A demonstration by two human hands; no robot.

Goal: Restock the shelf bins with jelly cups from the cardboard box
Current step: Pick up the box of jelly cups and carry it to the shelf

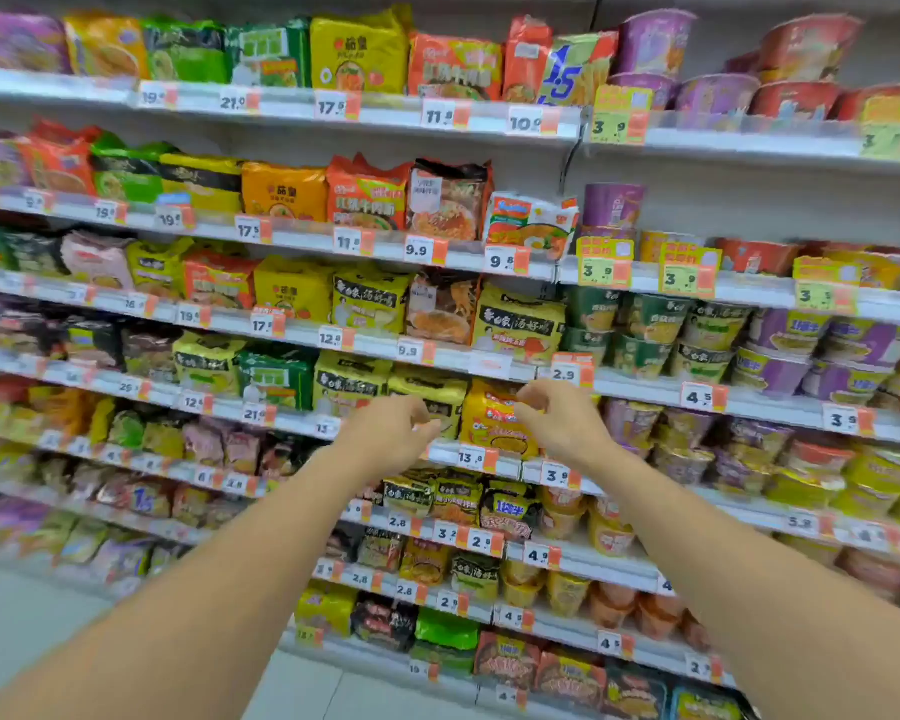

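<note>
**No jelly cups in sight as both hands reach toward the noodle shelves**

Neither the jelly cups nor the cardboard box appears anywhere in the view, and no shelf bins can be picked out either — only rows of instant noodle packs and cup noodles behind price tags. Judged from that, the restocking step itself has not begun here, or the person is facing the wrong section.

The main risk follows from this: the hands are close to goods that are not part of the task. The right hand (562,420) hovers just in front of a yellow noodle pack (494,415) at the shelf edge, and a careless brush could tip that pack forward off the shelf. The view is also blurred, which suggests head motion — a reach made while turning could easily snag a price tag (471,458) on the rail.

Both bare arms stretch forward and up from the lower corners of the frame, wrists nearly level with each other. The left hand (391,431) has its fingers loosely curled with nothing between them. The right hand's fingers are bent toward the thumb in a half-formed pinch, also holding nothing; whether they touch the pack cannot be told.
</note>
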